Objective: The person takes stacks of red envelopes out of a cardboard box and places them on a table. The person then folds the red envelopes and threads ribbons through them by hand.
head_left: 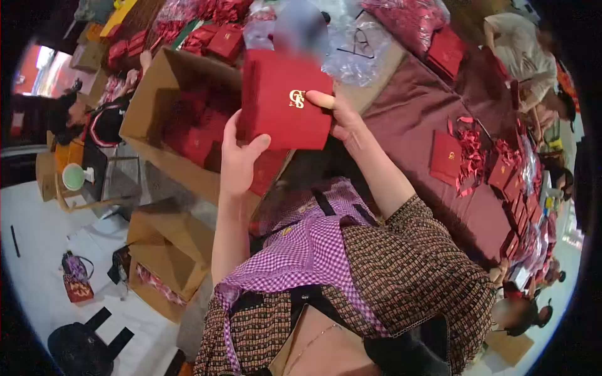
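Note:
A red gift box (276, 119) with gold lettering on its face is held up in front of me, between both hands. My left hand (239, 156) grips its lower left edge, thumb on the front and fingers mostly behind. On the right side, my right hand (343, 119) is closed on the edge, its thumb lying beside the gold letters. The fingers behind the box are hidden. Just behind and left of it stands an open cardboard carton (147, 122) with more red items (194, 135) inside.
At right, a table with a dark red cloth (407, 119) bears red packages (445, 156) and shredded ribbon (469, 153). Clear plastic wrap (357, 53) lies at the back. A second carton (169, 250) and a black stool (81, 348) stand on the floor at left. Other people are nearby.

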The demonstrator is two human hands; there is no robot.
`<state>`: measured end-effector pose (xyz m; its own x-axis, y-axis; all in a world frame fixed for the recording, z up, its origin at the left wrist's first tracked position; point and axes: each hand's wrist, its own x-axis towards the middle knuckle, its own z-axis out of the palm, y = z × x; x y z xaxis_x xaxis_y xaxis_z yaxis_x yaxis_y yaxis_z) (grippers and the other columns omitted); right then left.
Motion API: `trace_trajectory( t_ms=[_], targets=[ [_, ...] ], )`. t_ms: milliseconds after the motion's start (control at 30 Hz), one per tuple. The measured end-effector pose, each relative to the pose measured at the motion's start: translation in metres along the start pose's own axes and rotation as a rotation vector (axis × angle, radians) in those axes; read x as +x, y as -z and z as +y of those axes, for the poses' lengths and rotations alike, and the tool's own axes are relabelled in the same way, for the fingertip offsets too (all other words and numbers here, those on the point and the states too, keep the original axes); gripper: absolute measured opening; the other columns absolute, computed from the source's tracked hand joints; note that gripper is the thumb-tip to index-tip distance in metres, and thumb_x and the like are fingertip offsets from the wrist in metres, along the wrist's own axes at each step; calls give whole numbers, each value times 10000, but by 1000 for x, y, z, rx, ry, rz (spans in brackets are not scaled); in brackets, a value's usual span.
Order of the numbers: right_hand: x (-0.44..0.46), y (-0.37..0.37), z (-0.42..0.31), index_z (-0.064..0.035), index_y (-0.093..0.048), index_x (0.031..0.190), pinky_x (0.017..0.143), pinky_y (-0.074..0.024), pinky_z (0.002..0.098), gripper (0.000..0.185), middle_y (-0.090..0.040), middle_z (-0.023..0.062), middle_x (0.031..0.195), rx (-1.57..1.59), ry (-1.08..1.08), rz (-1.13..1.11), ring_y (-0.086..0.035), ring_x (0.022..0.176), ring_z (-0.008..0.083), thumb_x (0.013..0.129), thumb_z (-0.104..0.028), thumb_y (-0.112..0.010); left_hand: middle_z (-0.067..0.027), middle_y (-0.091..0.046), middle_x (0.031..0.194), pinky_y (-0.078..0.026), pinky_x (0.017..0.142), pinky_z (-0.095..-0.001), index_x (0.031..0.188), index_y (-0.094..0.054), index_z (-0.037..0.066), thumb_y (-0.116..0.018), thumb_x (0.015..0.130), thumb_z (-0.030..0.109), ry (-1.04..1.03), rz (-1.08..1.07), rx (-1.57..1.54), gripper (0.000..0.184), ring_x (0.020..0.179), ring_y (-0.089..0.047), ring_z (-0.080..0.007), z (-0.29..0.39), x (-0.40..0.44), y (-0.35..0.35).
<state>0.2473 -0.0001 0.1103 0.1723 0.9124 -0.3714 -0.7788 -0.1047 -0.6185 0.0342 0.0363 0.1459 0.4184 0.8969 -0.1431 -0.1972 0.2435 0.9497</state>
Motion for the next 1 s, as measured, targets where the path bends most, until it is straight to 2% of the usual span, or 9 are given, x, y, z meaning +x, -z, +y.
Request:
trace_trajectory(
  t_ms=[100, 167, 367, 600, 700, 767, 833, 867, 1000],
  targets=[
    [-4, 54, -22, -30, -500, 1195, 869, -507, 393, 512, -592, 117, 1115, 115, 28, -82, -614, 962, 240, 747, -134, -724, -90, -529, 1193, -387, 963, -306, 1287, -394, -31, -661, 777, 68, 44, -219, 16, 584, 1099, -502, -168, 7, 9, -36],
    [-8, 84, -39, -39, -487, 1216, 892, -493, 398, 545, -577, 115, 1154, 253, -118, -66, -603, 993, 232, 738, -147, -726, -83, -543, 1172, -387, 948, -291, 1266, -428, -28, -628, 809, 91, 2, -356, 53, 513, 1077, -507, -149, -2, 20, -63],
    [-34, 170, -97, -15, -526, 1158, 905, -478, 402, 429, -612, 103, 1092, 262, 1, -77, -607, 980, 227, 788, -191, -650, -71, -549, 1153, -406, 921, -307, 1307, -394, -5, -639, 828, 115, 299, -418, 26, 551, 1036, -519, -147, -35, 66, -186],
    [-20, 294, -131, -7, -554, 1108, 924, -459, 397, 418, -617, 107, 1080, 397, 148, -238, -592, 1005, 226, 757, -214, -642, -93, -485, 1251, -363, 979, -319, 1324, -358, -19, -663, 814, 131, 175, -694, 239, 613, 1117, -477, -165, -72, 97, -294],
    [-28, 297, -154, -4, -565, 1086, 938, -441, 427, 427, -614, 122, 1092, 495, 131, -174, -579, 1025, 265, 730, -226, -644, -91, -474, 1266, -359, 983, -312, 1333, -351, -28, -634, 839, 124, 258, -750, 83, 589, 1123, -469, -160, -79, 107, -323],
    [-23, 307, -159, 7, -554, 1119, 940, -435, 449, 468, -600, 152, 1117, 581, 101, -203, -570, 1031, 311, 722, -226, -637, -73, -546, 1188, -374, 965, -284, 1287, -431, -36, -554, 914, 250, 408, -691, 65, 485, 1076, -510, -146, -78, 115, -335],
    [-37, 280, -180, -2, -545, 1150, 931, -441, 448, 431, -613, 127, 1026, 500, 88, -99, -578, 954, 315, 773, -204, -603, -72, -570, 1160, -393, 944, -276, 1262, -463, -38, -514, 934, 292, 360, -721, 76, 468, 1053, -523, -129, -75, 122, -351],
    [-50, 264, -193, -20, -497, 1218, 873, -462, 432, 423, -588, 88, 919, 452, 290, 31, -574, 851, 282, 851, -223, -546, -64, -572, 1160, -403, 928, -272, 1256, -474, -31, -514, 934, 293, 384, -805, 32, 458, 1047, -525, -123, -71, 125, -362],
    [-35, 287, -196, -29, -389, 1301, 788, -449, 354, 445, -523, 61, 885, 750, 247, -367, -527, 795, 207, 928, -268, -431, -44, -587, 1120, -425, 847, -249, 1208, -534, 24, -543, 917, 264, 175, -1022, 374, 378, 1018, -546, -135, -72, 130, -388]
  ],
)
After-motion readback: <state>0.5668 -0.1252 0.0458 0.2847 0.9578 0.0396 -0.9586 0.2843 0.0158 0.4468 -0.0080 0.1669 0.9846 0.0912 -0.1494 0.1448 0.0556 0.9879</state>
